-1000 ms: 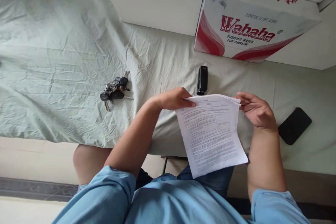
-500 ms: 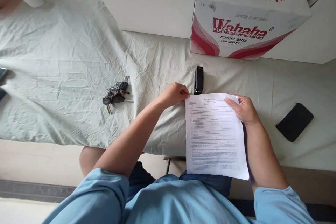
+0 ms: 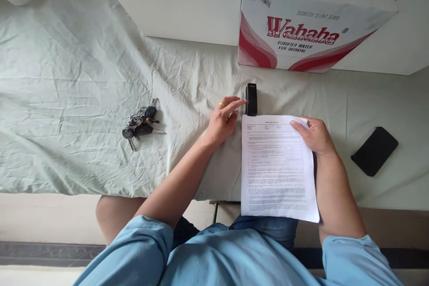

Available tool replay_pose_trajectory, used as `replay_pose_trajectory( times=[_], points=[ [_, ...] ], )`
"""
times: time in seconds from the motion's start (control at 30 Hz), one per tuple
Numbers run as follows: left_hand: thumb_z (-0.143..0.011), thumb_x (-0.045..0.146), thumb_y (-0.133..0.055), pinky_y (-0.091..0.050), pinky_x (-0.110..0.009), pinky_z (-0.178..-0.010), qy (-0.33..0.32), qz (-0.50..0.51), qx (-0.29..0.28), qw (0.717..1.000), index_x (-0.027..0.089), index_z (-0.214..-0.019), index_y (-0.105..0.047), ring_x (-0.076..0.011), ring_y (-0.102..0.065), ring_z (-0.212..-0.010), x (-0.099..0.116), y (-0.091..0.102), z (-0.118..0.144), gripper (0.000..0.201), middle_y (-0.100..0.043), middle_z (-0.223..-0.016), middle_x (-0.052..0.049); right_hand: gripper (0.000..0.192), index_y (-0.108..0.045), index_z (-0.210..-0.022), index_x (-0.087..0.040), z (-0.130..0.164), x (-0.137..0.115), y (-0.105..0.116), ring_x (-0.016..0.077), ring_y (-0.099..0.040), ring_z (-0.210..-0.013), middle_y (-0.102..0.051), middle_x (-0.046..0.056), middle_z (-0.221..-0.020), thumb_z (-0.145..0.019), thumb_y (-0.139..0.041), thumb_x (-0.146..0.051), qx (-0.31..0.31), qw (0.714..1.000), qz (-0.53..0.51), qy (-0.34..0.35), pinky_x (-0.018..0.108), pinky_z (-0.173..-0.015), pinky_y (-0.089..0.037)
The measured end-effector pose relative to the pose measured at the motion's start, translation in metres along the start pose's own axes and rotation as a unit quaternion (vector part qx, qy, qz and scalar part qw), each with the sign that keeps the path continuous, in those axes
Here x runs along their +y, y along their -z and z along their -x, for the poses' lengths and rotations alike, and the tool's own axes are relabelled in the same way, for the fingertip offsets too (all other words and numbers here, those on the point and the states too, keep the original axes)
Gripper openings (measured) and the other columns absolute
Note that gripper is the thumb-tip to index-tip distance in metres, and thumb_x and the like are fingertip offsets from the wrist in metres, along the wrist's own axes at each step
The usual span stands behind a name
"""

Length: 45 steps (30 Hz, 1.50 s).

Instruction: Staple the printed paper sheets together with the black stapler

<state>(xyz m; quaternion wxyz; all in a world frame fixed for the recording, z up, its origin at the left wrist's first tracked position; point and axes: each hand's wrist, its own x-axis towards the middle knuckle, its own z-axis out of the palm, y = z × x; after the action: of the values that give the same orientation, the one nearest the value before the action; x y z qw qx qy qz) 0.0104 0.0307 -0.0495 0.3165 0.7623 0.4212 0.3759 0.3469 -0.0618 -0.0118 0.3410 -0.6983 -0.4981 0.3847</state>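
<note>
The left hand (image 3: 224, 119) has moved from the paper (image 3: 276, 174) to the left side of the stapler (image 3: 252, 99), fingers loosely spread, grasping nothing. Just below the stapler, the right hand (image 3: 315, 136) pinches the paper; its one-cornered grip might let pages skew. One stapler, one carton (image 3: 303, 35) above it, one key bunch (image 3: 142, 125) leftward; pages uncountable.

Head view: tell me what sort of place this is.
Probably a cloth-covered table in a home or small office; which, I cannot tell. Printed paper and a black stapler suggest desk work, while a drinking-water carton stands behind them.
</note>
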Motion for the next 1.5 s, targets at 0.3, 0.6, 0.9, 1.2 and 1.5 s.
replay_pose_trajectory(
  times=[0.3,0.6,0.9,1.2,1.5],
  points=[
    [-0.109,0.016,-0.057,-0.068,-0.043,-0.11,-0.068,-0.055,-0.061,0.994,0.024,-0.17,-0.067,-0.0272,-0.076,-0.138,-0.006,-0.011,0.002,0.062,-0.074,-0.159,-0.017,0.047,-0.085,-0.086,-0.022,0.001,-0.009,0.001,0.0244,-0.077,-0.074,-0.088,0.006,-0.088,-0.074,-0.099,-0.066,0.007,0.997,-0.038,-0.069,0.036,-0.07,-0.061],
    [-0.113,0.018,-0.056,-0.056,-0.053,-0.134,-0.108,-0.075,-0.052,0.99,0.028,-0.17,-0.066,-0.03,-0.065,-0.159,-0.006,-0.015,0.0,0.058,-0.065,-0.174,-0.015,0.053,-0.083,-0.082,-0.026,0.0,-0.007,0.006,0.0259,-0.077,-0.073,-0.088,0.006,-0.087,-0.07,-0.103,-0.073,-0.012,0.996,-0.026,-0.083,0.038,-0.068,-0.062],
    [-0.105,0.004,-0.052,-0.062,-0.053,-0.129,-0.069,-0.072,-0.034,0.994,0.034,-0.164,-0.073,-0.0277,-0.068,-0.157,-0.006,-0.018,-0.002,0.07,-0.063,-0.18,-0.01,0.051,-0.084,-0.077,-0.026,-0.004,0.0,0.007,0.0298,-0.077,-0.067,-0.084,0.007,-0.075,-0.071,-0.103,-0.072,0.004,0.998,-0.047,-0.045,0.041,-0.057,-0.061],
    [-0.089,-0.012,-0.042,-0.046,-0.06,-0.145,-0.091,0.005,-0.098,0.991,0.032,-0.151,-0.082,-0.0245,-0.061,-0.171,0.0,-0.003,-0.005,0.086,-0.073,-0.171,-0.002,0.052,-0.088,-0.081,-0.024,-0.003,-0.001,0.01,0.0295,-0.079,-0.069,-0.087,0.009,-0.081,-0.067,-0.105,-0.071,0.023,0.996,-0.051,-0.072,0.041,-0.062,-0.062],
    [-0.085,-0.012,-0.046,-0.026,-0.071,-0.151,-0.052,-0.087,-0.116,0.988,0.037,-0.149,-0.083,-0.025,-0.062,-0.169,0.014,-0.001,-0.001,0.089,-0.075,-0.167,0.002,0.049,-0.088,-0.084,-0.024,-0.002,-0.002,0.007,0.03,-0.08,-0.071,-0.088,0.008,-0.083,-0.075,-0.101,-0.07,0.026,0.998,-0.039,-0.052,0.04,-0.061,-0.061]
  ],
)
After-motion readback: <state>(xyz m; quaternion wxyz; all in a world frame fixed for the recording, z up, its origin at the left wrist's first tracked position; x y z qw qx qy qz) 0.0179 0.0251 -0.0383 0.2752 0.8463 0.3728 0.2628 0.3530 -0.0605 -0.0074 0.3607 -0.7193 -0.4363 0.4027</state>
